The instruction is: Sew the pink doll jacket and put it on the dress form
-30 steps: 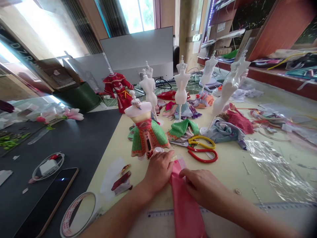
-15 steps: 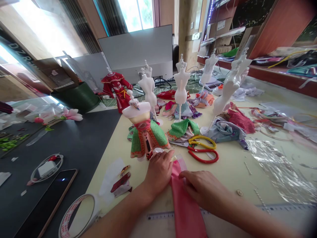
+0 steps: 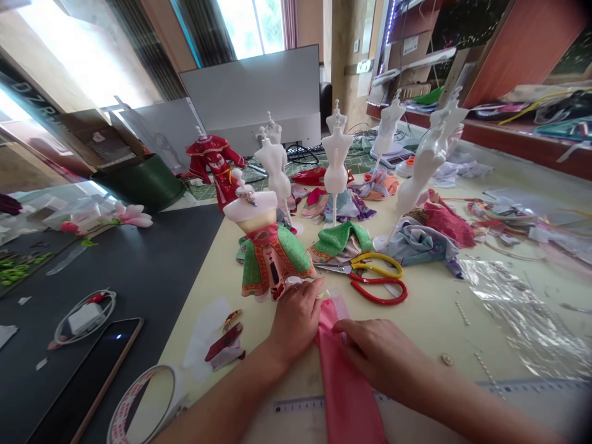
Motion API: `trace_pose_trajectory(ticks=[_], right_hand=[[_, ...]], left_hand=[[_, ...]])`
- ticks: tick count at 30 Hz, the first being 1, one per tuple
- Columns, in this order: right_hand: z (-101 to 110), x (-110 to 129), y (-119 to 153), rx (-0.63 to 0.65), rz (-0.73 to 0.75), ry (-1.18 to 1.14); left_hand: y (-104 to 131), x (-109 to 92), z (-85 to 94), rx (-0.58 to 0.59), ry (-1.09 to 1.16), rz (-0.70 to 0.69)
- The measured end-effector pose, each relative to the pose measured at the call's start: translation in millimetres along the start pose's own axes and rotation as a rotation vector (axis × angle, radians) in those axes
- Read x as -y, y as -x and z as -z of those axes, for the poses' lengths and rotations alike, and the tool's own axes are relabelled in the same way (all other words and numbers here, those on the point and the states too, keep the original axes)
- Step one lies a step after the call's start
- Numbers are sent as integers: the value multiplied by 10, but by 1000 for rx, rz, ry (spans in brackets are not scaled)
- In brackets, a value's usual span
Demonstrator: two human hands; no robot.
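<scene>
A long strip of pink satin fabric (image 3: 349, 394) runs down from the table's middle toward me, with a small clear film piece (image 3: 341, 303) at its far end. My left hand (image 3: 298, 314) lies at the far left edge of the strip, fingers close together and closed on it; its thumb is hidden. My right hand (image 3: 374, 348) has curled fingers and pinches the strip near its upper right side. A ruler (image 3: 300, 404) passes under the strip. Just beyond my left hand stands a small mannequin in a green and pink dress (image 3: 296, 253).
Scissors (image 3: 377, 277) with yellow and red handles lie beyond my right hand. Several white mannequins (image 3: 335, 157) stand behind, among cloth scraps. A tape roll (image 3: 118, 410) and a phone (image 3: 87, 382) are at left. A clear plastic bag (image 3: 522, 327) lies at right.
The whole view shifts very slightly to the left. Both hands and the pink strip stay practically where they were.
</scene>
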State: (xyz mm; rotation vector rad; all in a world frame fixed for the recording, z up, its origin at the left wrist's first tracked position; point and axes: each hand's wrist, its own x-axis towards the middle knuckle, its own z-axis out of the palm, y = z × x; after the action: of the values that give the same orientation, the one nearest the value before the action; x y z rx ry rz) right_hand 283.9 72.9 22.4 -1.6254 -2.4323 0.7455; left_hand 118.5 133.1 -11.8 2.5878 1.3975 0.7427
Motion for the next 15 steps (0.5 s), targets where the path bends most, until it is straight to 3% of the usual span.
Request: trace_pose_trajectory(ticks=[15], right_hand=[[-11,-2,-16,2,-11,6]], left_hand=[[-48,-27,-14,8,-40,22]])
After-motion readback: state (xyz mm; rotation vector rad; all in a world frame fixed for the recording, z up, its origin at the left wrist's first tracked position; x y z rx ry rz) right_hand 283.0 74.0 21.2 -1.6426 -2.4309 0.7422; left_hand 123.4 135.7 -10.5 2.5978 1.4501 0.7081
